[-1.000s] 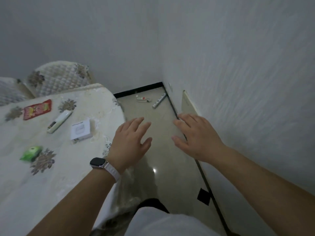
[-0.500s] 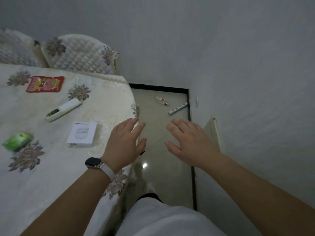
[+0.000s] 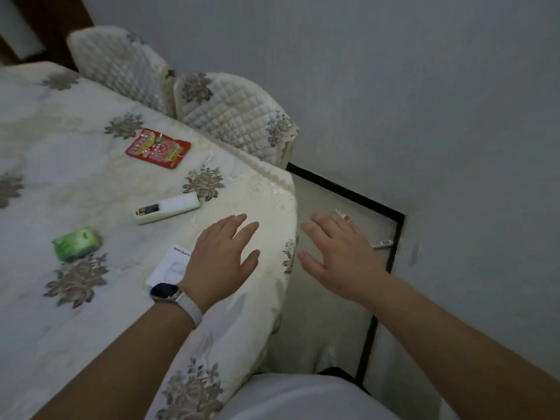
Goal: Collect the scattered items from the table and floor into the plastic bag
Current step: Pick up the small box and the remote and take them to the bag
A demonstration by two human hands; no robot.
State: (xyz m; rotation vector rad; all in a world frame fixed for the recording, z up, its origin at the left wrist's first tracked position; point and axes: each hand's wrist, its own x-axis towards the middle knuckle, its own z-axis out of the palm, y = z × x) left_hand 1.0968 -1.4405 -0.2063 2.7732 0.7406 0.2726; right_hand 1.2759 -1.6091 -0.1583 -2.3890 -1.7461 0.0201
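On the table, under a cream floral cloth, lie a red snack packet, a white remote with its battery bay showing, a green packet and a white box partly hidden by my left hand. My left hand hovers flat over the table's right edge, fingers apart, holding nothing. My right hand is spread over the floor gap, empty. On the floor beyond it lie a small red-and-white item and a white stick-shaped item. No plastic bag is in view.
Two quilted chair backs stand behind the table against the grey wall. A narrow strip of beige floor with a black skirting line runs between table and wall. My white clothing fills the bottom edge.
The view has swung left, so the table now fills more of the frame. Both hands stay spread and empty; the left one now sits over the table edge and covers part of the white box.
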